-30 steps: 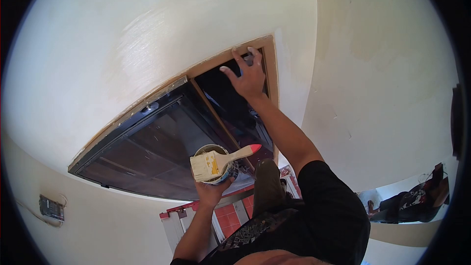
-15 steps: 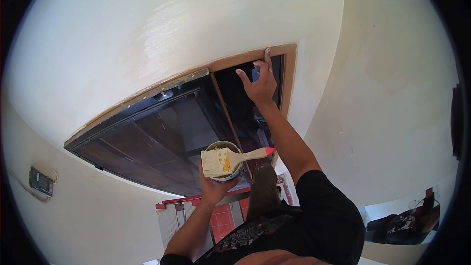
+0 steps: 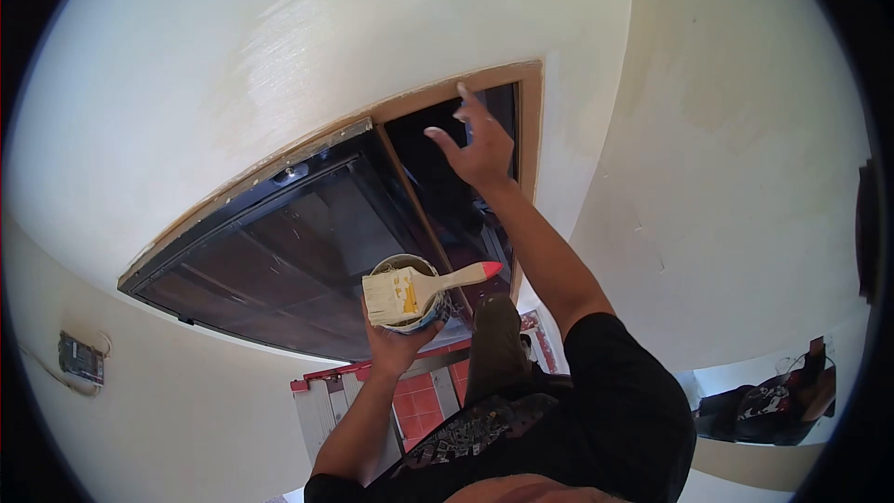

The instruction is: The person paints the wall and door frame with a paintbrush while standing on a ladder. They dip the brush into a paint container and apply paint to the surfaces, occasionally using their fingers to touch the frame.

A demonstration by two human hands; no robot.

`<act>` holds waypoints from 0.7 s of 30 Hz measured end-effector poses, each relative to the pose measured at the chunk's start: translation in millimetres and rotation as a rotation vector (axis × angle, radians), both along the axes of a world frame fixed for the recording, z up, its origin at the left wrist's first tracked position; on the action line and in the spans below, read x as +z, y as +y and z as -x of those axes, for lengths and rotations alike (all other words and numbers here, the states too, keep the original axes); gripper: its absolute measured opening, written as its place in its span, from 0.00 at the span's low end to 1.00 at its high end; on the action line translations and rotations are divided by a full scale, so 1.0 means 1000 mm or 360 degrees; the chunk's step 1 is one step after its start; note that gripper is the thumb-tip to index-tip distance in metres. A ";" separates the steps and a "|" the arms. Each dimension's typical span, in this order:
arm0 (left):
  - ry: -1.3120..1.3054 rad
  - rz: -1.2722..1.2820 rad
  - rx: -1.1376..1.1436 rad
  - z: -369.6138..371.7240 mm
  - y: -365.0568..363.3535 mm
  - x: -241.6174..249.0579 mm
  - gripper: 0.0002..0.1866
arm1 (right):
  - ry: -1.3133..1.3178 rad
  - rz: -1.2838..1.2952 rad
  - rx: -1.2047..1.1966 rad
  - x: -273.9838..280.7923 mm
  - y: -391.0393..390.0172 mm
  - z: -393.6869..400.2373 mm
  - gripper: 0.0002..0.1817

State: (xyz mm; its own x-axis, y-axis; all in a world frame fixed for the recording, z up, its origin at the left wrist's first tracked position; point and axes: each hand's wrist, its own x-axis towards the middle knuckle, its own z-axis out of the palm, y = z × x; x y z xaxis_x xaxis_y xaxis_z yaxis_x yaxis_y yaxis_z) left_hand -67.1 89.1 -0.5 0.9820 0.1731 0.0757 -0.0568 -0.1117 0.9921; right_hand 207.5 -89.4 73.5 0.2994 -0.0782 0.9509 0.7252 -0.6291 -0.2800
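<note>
My left hand is wrapped around a small paint can from below and the side. A wide paintbrush lies across the can's mouth, its bristles coated in cream paint and its pale handle tipped in pink-red. Above, my right hand holds nothing; its thumb and index finger are spread, the others partly curled. The index fingertip is at the top rail of the brown wooden frame; whether it touches is hard to tell. Paint marks show on the fingertips.
A dark glazed panel fills the frame's left side, beside a dark opening. Under me are a ladder and red floor tiles. An electrical box is on the left wall. A person in a dark shirt appears at lower right.
My right hand has shifted left along the frame's top rail, away from the corner. The view has turned slightly; the can and brush stay in my left hand.
</note>
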 end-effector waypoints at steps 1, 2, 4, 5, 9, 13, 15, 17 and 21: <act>-0.0007 0.0010 0.0013 -0.001 0.001 -0.001 0.51 | 0.0097 -0.0282 0.0136 -0.004 -0.004 0.009 0.26; -0.0047 -0.0037 -0.0014 -0.002 0.003 -0.003 0.51 | 0.0195 -0.0555 0.0278 -0.008 -0.009 0.019 0.25; -0.0087 -0.0047 0.0001 -0.001 0.001 -0.004 0.51 | 0.0401 -0.0902 0.0432 -0.067 -0.024 0.023 0.21; -0.0171 0.0007 -0.0041 -0.002 -0.001 -0.001 0.52 | 0.0656 -0.1056 0.0543 -0.089 -0.037 0.047 0.18; -0.0246 0.0073 -0.0102 -0.003 -0.002 0.004 0.56 | 0.1879 0.0382 -0.0180 -0.284 -0.134 0.136 0.33; -0.0282 0.0173 -0.0093 -0.004 -0.003 -0.001 0.59 | 0.2854 0.1232 0.0688 -0.398 -0.227 0.265 0.43; -0.0342 0.0256 -0.0091 -0.005 -0.003 -0.003 0.59 | 0.3196 0.1155 0.0445 -0.412 -0.237 0.284 0.41; -0.0381 0.0341 -0.0088 -0.006 -0.003 -0.002 0.59 | 0.3761 0.1533 0.0847 -0.382 -0.241 0.254 0.40; -0.0308 0.0142 0.0004 -0.007 -0.002 -0.005 0.60 | 0.3258 0.0181 0.0955 -0.314 -0.221 0.163 0.22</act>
